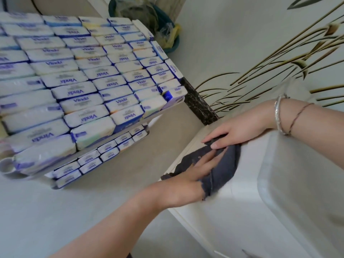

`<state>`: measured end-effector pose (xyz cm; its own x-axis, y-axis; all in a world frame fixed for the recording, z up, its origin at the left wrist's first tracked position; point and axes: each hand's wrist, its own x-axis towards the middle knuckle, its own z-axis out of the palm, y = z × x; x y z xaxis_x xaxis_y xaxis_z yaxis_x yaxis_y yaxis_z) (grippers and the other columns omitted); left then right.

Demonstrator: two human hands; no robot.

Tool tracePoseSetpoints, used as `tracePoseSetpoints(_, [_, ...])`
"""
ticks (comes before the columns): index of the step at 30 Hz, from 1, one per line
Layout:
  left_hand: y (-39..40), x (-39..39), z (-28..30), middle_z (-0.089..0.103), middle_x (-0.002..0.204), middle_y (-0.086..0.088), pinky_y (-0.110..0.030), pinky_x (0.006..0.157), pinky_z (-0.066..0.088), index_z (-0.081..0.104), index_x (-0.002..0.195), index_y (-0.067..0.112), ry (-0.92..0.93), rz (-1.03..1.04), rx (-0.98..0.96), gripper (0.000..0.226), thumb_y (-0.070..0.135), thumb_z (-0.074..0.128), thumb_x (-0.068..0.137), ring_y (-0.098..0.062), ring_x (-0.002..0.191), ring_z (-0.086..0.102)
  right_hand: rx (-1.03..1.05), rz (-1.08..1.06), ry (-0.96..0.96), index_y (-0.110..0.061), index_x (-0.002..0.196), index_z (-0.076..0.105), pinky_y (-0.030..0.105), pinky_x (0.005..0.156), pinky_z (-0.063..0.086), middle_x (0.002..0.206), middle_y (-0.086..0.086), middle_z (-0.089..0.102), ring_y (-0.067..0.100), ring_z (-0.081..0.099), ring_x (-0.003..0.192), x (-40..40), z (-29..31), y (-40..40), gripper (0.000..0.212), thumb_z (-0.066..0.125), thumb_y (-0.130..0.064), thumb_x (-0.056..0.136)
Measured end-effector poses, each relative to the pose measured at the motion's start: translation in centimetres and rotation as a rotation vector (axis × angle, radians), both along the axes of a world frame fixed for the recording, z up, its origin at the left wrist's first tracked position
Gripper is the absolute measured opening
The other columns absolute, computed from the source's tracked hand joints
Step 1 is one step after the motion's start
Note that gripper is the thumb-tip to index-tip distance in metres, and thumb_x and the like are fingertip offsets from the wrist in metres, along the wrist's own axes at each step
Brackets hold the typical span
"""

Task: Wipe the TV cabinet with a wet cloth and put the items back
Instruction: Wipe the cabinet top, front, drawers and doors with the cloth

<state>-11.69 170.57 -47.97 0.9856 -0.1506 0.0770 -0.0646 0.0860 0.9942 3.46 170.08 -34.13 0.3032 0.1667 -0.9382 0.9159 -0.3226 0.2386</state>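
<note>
A dark blue cloth (221,164) is spread over the left end of the white TV cabinet (247,211), right at its edge, and is pressed flat there by both hands. The left hand (188,175) is laid on the cloth with its grip wide and fingers straight, while the right hand (236,131), with bracelets (283,116) worn at the wrist, rests fingertips on the cloth's upper part, likewise uncurled. A rack stacked with tissue packs (74,86) is seen to the left, well apart from the cabinet.
</note>
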Motion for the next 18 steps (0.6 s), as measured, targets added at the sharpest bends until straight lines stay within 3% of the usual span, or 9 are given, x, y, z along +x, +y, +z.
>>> tracePoseSetpoints(3, [0.0,0.7,-0.2,-0.006,0.156,0.022,-0.038,0.121,-0.001,0.001,0.131,0.059,0.004,0.025,-0.026,0.074,0.011,0.047,0.097,0.006,0.142,-0.008,0.021,0.021,-0.023,-0.038,0.146,0.032,0.024,0.111,0.019,0.152,-0.012,0.032,0.010,0.030,0.138,0.2,-0.1,-0.2,0.047,0.035,-0.045,0.100])
tracePoseSetpoints(7, [-0.3,2.3,-1.8,0.004,0.159,0.009,-0.042,0.121,0.003,0.010,0.147,0.038,0.126,0.141,0.062,0.051,0.033,0.030,0.099,-0.007,0.147,-0.001,0.026,0.036,-0.073,-0.033,0.147,0.032,0.023,0.108,0.022,0.152,-0.008,0.034,0.013,0.032,0.137,0.4,-0.4,0.4,0.046,0.031,-0.041,0.102])
tracePoseSetpoints(10, [-0.2,-0.4,-5.1,0.012,0.158,0.000,-0.016,0.109,0.012,0.021,0.147,0.019,0.015,0.172,0.132,0.048,0.008,0.028,0.101,-0.018,0.147,0.010,0.072,0.003,-0.072,-0.035,0.146,0.033,0.026,0.111,0.021,0.150,-0.009,0.036,0.012,0.033,0.136,0.7,-0.4,0.7,0.044,0.032,-0.040,0.102])
tracePoseSetpoints(15, [0.1,-0.6,-4.2,0.011,0.158,-0.001,-0.020,0.112,0.014,0.016,0.148,0.021,0.288,0.143,0.127,0.053,0.003,0.031,0.100,-0.018,0.146,0.012,0.071,-0.024,-0.102,-0.032,0.146,0.032,0.021,0.107,0.025,0.148,-0.006,0.039,0.012,0.036,0.134,0.4,0.1,-0.4,0.045,0.032,-0.039,0.102])
tracePoseSetpoints(18, [0.2,-0.7,-0.9,0.014,0.157,0.001,-0.024,0.113,0.016,0.010,0.147,0.027,0.397,0.075,0.087,0.062,-0.001,0.036,0.098,-0.019,0.146,0.014,0.292,-0.012,-0.127,-0.030,0.141,0.042,0.032,0.111,0.031,0.143,-0.007,0.046,0.014,0.043,0.129,0.4,0.3,-0.4,0.042,0.034,-0.039,0.101])
